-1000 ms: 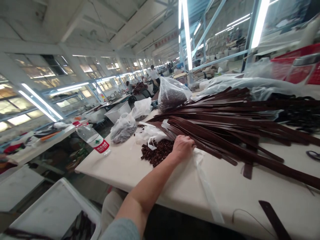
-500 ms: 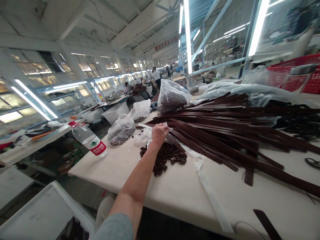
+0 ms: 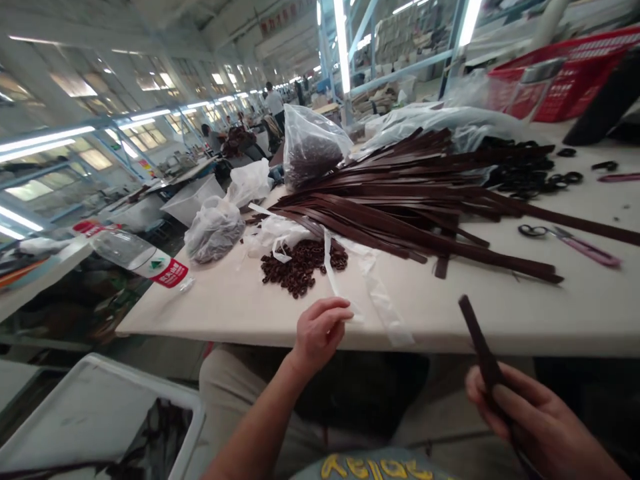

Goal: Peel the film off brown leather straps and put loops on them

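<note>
My left hand [image 3: 320, 333] is near the table's front edge, its fingers pinched on the lower end of a narrow white strip [image 3: 330, 263]. That strip rises past a heap of small dark brown loops [image 3: 295, 270]. A wider whitish strip [image 3: 383, 300] trails across the tabletop just right of the hand. Over at the lower right, my right hand [image 3: 525, 407] grips a dark brown strap [image 3: 475, 327], one end pointing up and away from me. Beyond both hands a thick fan of long dark brown straps [image 3: 375, 213] lies on the table.
Pink-handled scissors [image 3: 585, 247] lie at the right of the table [image 3: 210, 320], near black rings [image 3: 525, 173]. Filled plastic bags [image 3: 215, 230] and a tipped bottle [image 3: 145, 260] are at the left. A red basket [image 3: 590, 80] stands behind; a white bin [image 3: 75, 413] sits lower left.
My left hand has come back from the straps to the front edge, drawing the narrow white strip along. My right hand has come into view holding a strap. The view has tilted down.
</note>
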A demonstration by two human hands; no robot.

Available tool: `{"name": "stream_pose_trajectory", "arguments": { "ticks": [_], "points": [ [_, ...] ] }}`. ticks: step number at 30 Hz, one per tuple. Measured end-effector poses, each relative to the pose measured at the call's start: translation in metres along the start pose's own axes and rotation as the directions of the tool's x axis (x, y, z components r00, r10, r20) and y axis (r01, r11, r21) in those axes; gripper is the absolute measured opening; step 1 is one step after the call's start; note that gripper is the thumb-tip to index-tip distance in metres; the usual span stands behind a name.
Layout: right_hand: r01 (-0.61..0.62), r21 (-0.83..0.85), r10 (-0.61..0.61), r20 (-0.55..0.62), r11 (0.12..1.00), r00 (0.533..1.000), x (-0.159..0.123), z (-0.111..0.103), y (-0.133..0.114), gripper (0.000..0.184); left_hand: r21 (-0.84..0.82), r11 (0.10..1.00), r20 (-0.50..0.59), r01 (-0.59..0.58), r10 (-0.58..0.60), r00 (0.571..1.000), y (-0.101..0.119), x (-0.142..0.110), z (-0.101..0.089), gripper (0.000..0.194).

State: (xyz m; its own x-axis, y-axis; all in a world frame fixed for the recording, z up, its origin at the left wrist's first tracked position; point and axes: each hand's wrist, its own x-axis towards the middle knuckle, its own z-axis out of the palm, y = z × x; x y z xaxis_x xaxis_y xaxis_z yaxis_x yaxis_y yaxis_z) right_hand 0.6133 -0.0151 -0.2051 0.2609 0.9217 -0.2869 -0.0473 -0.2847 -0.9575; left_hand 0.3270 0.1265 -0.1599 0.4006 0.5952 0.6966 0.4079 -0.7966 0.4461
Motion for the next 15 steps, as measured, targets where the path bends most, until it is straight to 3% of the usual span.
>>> {"name": "stream_pose_trajectory", "arguments": {
  "ticks": [2,6,13,15],
  "points": [
    [-0.058,0.166,0.038,0.120,0.984,0.992,0.003,0.020,-0.028,0.049,-0.057,0.998,0.016,0.018,-0.017,1.000,0.009,-0.017,0.001,0.021],
    [-0.164,0.167,0.091,0.375,0.972,0.923,0.023,0.055,-0.065,0.055,-0.126,0.988,0.056,0.089,-0.083,0.995,0.022,-0.036,-0.003,0.021],
    [-0.273,0.193,0.097,0.622,0.943,0.777,0.047,0.113,-0.079,0.037,-0.251,0.961,0.158,0.121,-0.082,0.984,0.037,-0.046,-0.023,0.025],
    [-0.262,0.216,0.065,0.642,0.941,0.764,0.047,0.124,-0.083,0.036,-0.320,0.933,0.220,0.166,-0.098,0.971,0.039,-0.049,-0.028,0.024]
  ]
}}
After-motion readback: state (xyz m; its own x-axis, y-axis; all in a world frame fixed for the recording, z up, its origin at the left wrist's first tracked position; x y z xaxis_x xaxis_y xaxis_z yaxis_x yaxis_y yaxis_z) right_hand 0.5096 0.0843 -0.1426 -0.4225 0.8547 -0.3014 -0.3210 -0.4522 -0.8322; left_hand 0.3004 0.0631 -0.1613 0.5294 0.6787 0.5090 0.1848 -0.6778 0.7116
